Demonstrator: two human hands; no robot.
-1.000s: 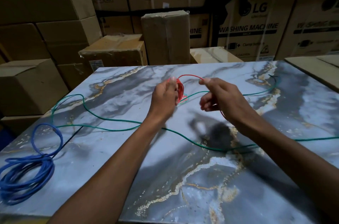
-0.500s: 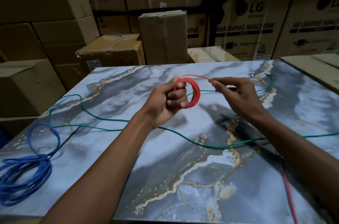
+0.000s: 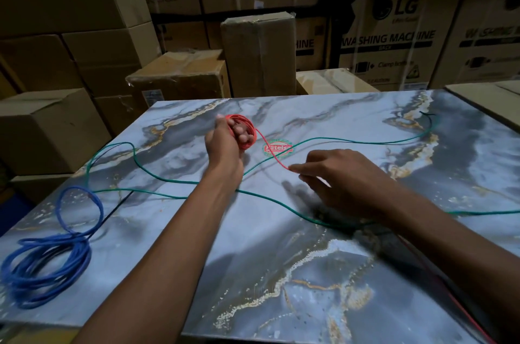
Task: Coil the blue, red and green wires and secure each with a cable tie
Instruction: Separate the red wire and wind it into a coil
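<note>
The red wire (image 3: 242,132) is being coiled above the tabletop (image 3: 281,259): its loops are clamped in the left hand (image 3: 225,143) at about 11 o'clock, and the free strand is pinched by the right hand (image 3: 337,174) at 3 o'clock. Another turn is called for next, then a tie, none being visible.

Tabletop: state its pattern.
The tabletop is blue-grey marble print with white and gold veins, seen in the head view.

Glossy marble-patterned tabletop (image 3: 281,259); matt brown cardboard boxes (image 3: 180,76) behind.
</note>
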